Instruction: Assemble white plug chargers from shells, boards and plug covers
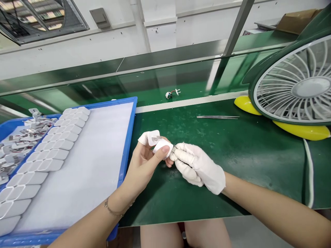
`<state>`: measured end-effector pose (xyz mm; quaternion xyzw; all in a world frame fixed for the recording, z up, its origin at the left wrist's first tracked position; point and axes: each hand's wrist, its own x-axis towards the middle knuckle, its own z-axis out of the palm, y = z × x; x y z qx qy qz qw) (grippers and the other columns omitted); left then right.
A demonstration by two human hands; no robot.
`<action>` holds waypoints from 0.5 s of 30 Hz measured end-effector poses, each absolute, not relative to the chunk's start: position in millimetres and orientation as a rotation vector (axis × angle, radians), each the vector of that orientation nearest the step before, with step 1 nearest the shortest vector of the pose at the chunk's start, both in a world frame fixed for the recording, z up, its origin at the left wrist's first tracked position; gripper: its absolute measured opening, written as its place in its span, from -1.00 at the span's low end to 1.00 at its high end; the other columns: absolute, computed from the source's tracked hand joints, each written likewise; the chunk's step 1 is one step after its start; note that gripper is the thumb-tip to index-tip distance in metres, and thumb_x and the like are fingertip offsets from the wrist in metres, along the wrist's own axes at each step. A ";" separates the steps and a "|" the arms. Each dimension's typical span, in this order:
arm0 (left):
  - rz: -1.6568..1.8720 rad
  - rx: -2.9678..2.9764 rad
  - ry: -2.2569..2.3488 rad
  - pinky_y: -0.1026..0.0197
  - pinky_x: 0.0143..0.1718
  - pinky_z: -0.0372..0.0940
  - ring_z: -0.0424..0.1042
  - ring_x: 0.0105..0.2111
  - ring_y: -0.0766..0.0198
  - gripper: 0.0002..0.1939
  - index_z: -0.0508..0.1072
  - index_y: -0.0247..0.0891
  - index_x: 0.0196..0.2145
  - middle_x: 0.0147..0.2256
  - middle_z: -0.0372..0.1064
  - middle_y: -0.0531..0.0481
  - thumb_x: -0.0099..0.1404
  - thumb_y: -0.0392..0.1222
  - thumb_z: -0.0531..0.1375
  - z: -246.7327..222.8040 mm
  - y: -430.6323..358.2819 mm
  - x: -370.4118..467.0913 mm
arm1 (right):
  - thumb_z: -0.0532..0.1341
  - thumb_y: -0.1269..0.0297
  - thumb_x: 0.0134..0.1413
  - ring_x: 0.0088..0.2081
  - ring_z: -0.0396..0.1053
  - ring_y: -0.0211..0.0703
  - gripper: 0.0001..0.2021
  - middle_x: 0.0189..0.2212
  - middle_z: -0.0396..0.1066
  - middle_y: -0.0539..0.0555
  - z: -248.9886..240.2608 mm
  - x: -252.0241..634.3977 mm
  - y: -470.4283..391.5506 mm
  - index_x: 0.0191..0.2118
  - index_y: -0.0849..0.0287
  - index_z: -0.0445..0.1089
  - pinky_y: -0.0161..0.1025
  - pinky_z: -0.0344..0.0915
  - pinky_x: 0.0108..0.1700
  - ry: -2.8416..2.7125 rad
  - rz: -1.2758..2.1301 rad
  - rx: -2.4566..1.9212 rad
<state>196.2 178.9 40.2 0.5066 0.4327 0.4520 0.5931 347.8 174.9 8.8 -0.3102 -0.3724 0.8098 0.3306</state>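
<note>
My left hand [146,165], bare but for a white cover on one fingertip, is closed around a white plastic charger housing [163,148], thumb pressed on its side. A small white square piece with metal contacts [154,138] sits between that hand's covered finger and the housing. My right hand [195,165], in a white glove, pinches at the housing's right end. A thin metal bit shows at its fingertips, too small to name. Both hands are raised above the green worktop [219,148], right of the blue tray [129,131].
Rows of white housings [55,144] stand in the blue tray. Farther left, a blue bin holds wired parts [23,137]. Tweezers [217,117] lie on the worktop. Behind them is a small circuit board with a wired plug [169,95]. A green fan [294,86] stands at right, its cable [309,172] running down.
</note>
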 end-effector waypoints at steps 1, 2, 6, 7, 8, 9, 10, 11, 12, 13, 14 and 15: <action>1.055 1.188 1.001 0.24 -0.45 0.35 0.36 -0.51 0.37 -0.83 0.26 -0.23 -0.29 -0.33 0.34 0.05 0.24 -0.22 0.22 41.5 178.0 196.6 | 0.09 0.07 0.26 -0.86 -0.16 -0.43 -0.70 -0.84 0.02 -0.21 8.2 347.9 174.4 -0.40 0.18 0.26 -0.52 -0.12 -0.86 -0.969 2.122 -0.797; 1.061 1.196 0.996 0.24 -0.45 0.36 0.36 -0.51 0.37 -0.84 0.26 -0.22 -0.29 -0.32 0.34 0.05 0.24 -0.23 0.22 42.5 177.1 196.9 | 0.09 0.06 0.26 -0.85 -0.15 -0.43 -0.70 -0.84 0.02 -0.21 7.6 348.0 174.0 -0.39 0.17 0.26 -0.52 -0.11 -0.87 -0.966 2.130 -0.781; 1.073 1.205 0.986 0.24 -0.45 0.37 0.37 -0.51 0.37 -0.83 0.26 -0.20 -0.29 -0.32 0.35 0.07 0.23 -0.25 0.23 43.0 174.7 196.9 | 0.08 0.05 0.26 -0.85 -0.14 -0.42 -0.69 -0.85 0.02 -0.21 6.9 351.5 174.3 -0.39 0.17 0.26 -0.52 -0.10 -0.86 -1.009 2.122 -0.762; 1.070 1.201 0.986 0.23 -0.45 0.38 0.38 -0.51 0.36 -0.83 0.27 -0.21 -0.29 -0.32 0.35 0.06 0.22 -0.25 0.23 42.3 174.8 196.2 | 0.08 0.04 0.26 -0.85 -0.14 -0.42 -0.69 -0.85 0.03 -0.21 7.6 353.4 175.1 -0.38 0.18 0.26 -0.52 -0.11 -0.86 -1.060 2.109 -0.780; 1.063 1.191 0.994 0.23 -0.45 0.38 0.39 -0.51 0.35 -0.82 0.27 -0.21 -0.28 -0.32 0.36 0.05 0.22 -0.24 0.24 41.3 175.4 195.2 | 0.08 0.03 0.25 -0.85 -0.13 -0.43 -0.69 -0.84 0.06 -0.20 8.7 355.5 176.1 -0.37 0.18 0.26 -0.53 -0.12 -0.86 -1.113 2.096 -0.813; 1.050 1.175 1.012 0.23 -0.47 0.38 0.40 -0.52 0.34 -0.81 0.27 -0.22 -0.28 -0.34 0.38 0.05 0.22 -0.22 0.24 40.0 176.5 193.8 | 0.09 0.02 0.24 -0.84 -0.13 -0.43 -0.69 -0.83 0.10 -0.19 10.0 357.7 177.3 -0.36 0.17 0.26 -0.53 -0.12 -0.85 -1.155 2.088 -0.856; 1.033 1.151 1.035 0.24 -0.49 0.37 0.41 -0.55 0.33 -0.81 0.27 -0.23 -0.28 -0.40 0.39 0.05 0.23 -0.18 0.24 38.4 178.1 192.0 | 0.10 0.01 0.23 -0.84 -0.11 -0.43 -0.69 -0.81 0.14 -0.17 11.5 359.6 178.5 -0.35 0.17 0.26 -0.53 -0.13 -0.85 -1.176 2.085 -0.907; 1.015 1.119 1.061 0.26 -0.52 0.36 0.40 -0.58 0.33 -0.81 0.28 -0.25 -0.29 -0.47 0.39 0.05 0.24 -0.14 0.23 36.7 180.2 190.0 | 0.10 0.00 0.23 -0.83 -0.09 -0.42 -0.70 -0.79 0.18 -0.16 12.8 361.2 179.9 -0.33 0.16 0.25 -0.53 -0.13 -0.85 -1.171 2.083 -0.962; 0.999 1.079 1.085 0.29 -0.55 0.34 0.39 -0.61 0.33 -0.79 0.29 -0.26 -0.31 -0.53 0.38 0.06 0.25 -0.09 0.21 34.8 182.7 187.9 | 0.09 -0.01 0.23 -0.82 -0.07 -0.41 -0.70 -0.77 0.21 -0.15 13.8 362.2 181.2 -0.31 0.15 0.25 -0.53 -0.14 -0.85 -1.145 2.072 -1.016; 0.988 1.033 1.103 0.33 -0.58 0.31 0.36 -0.64 0.35 -0.76 0.31 -0.28 -0.33 -0.59 0.37 0.05 0.26 -0.04 0.19 32.8 185.4 185.7 | 0.08 -0.01 0.23 -0.80 -0.06 -0.41 -0.71 -0.75 0.23 -0.14 14.2 362.6 182.4 -0.29 0.14 0.24 -0.53 -0.15 -0.84 -1.114 2.043 -1.058; 0.982 0.986 1.114 0.36 -0.60 0.28 0.33 -0.66 0.38 -0.72 0.33 -0.29 -0.36 -0.62 0.36 0.05 0.27 0.01 0.17 30.7 188.1 183.7 | 0.07 -0.01 0.24 -0.79 -0.04 -0.40 -0.71 -0.74 0.24 -0.13 14.1 362.7 183.7 -0.27 0.14 0.25 -0.53 -0.15 -0.83 -1.095 1.992 -1.088; 0.985 0.939 1.120 0.39 -0.61 0.26 0.31 -0.67 0.41 -0.68 0.35 -0.30 -0.39 -0.63 0.36 0.04 0.28 0.05 0.15 28.7 190.7 181.8 | 0.06 -0.01 0.24 -0.77 -0.04 -0.40 -0.70 -0.72 0.25 -0.12 13.3 362.6 185.0 -0.25 0.14 0.26 -0.52 -0.15 -0.81 -1.094 1.929 -1.111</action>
